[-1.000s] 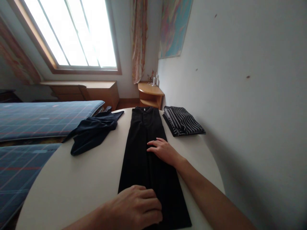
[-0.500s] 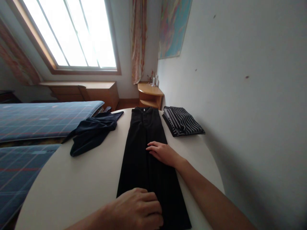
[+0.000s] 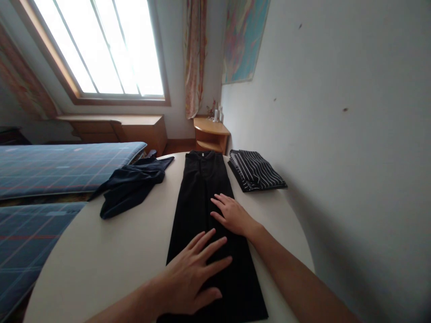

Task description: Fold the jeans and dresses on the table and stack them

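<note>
Black trousers lie stretched lengthwise down the white table, waistband at the far edge and hems toward me. My left hand is over the lower legs, fingers spread; it covers part of the left leg. Farther up, my right hand rests on the right leg around mid-length with its fingers apart. Neither hand grips the cloth. Whether the left palm presses on the fabric or hovers just above it, I cannot tell.
A folded black-and-white striped garment lies at the table's far right, near the wall. On the far left, a crumpled dark navy garment hangs partly over the edge. Blue plaid mattresses stand left; a corner shelf is behind.
My left hand has moved up the trousers, and its curled fingers have spread out. The fingers of my right hand have spread a little, with the hand nearly in place.
</note>
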The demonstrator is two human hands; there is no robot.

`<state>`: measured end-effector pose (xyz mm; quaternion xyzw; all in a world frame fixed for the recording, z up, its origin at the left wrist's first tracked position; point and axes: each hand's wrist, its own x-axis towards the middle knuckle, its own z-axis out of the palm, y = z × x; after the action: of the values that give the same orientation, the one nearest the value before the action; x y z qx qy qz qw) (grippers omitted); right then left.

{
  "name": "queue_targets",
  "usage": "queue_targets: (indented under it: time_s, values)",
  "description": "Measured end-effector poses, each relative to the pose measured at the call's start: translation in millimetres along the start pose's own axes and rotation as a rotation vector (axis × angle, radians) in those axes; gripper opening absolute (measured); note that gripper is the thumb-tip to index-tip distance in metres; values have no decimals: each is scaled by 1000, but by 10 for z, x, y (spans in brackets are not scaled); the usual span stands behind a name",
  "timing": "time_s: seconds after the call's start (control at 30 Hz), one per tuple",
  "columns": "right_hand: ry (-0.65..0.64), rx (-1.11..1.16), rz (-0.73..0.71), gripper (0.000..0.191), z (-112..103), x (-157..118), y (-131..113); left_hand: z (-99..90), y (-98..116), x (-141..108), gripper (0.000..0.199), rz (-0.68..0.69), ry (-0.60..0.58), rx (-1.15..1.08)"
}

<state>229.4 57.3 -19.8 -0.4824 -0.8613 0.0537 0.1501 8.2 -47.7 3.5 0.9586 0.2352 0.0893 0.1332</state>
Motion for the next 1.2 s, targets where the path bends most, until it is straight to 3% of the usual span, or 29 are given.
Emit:
queue_targets:
  time_s: [0.13, 0.33, 0.6, 0.77, 0.9, 0.97, 1.2]
  values:
    - [-72, 15, 47, 59, 33, 18, 2, 56, -108, -18, 65, -114, -45, -48]
    - [-121, -35, 51, 59, 7, -34, -52, 92, -151, -26, 61, -118, 16, -65]
    - [-125, 14, 10, 55, -25, -638, -380, 132, -199, -49, 51, -173, 97, -34]
    - [-164, 179, -5, 58, -229, -1186, -680, 69, -66, -128, 54, -119, 53, -48]
    - [-210, 268, -101, 69, -347, -1540, -845, 75, 121, -303, 85, -99, -35, -83]
    - [-191, 275, -95, 65, -337, -1645, -897, 96, 205, -390, 92, -121, -34, -103]
    - [9, 232, -40, 35, -156, -1681, -1054, 128, 354, -513, 57, -179, -50, -138]
